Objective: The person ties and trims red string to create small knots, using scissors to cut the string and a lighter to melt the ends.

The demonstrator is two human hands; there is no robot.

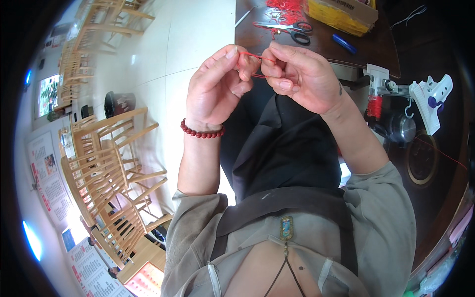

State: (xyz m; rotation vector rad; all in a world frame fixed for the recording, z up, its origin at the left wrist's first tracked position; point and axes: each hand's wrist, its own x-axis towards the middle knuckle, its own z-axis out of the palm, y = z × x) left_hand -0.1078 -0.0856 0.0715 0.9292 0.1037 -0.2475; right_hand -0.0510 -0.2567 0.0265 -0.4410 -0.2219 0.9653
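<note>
Thin red cord (259, 76) runs between my two hands, held up over my lap near the dark table's edge. My left hand (222, 78), with a red bead bracelet (202, 133) at its wrist, pinches the cord between thumb and fingers. Close beside it on the right, my right hand (297, 74) has the cord looped at its curled fingers. Just beyond the hands, scissors (287, 29) with black handles lie on the table. A heap of red cord pieces (287, 11) is behind them. How the cord is knotted is too small to tell.
On the dark table (319, 50) are a blue marker (344, 43), a white pen-like tool (245, 16) and a cardboard box with yellow wrapping (339, 16). To the right stands a white clamp-like stand (430, 102) with red cord wound on it. Wooden chairs (107, 170) stand at the left.
</note>
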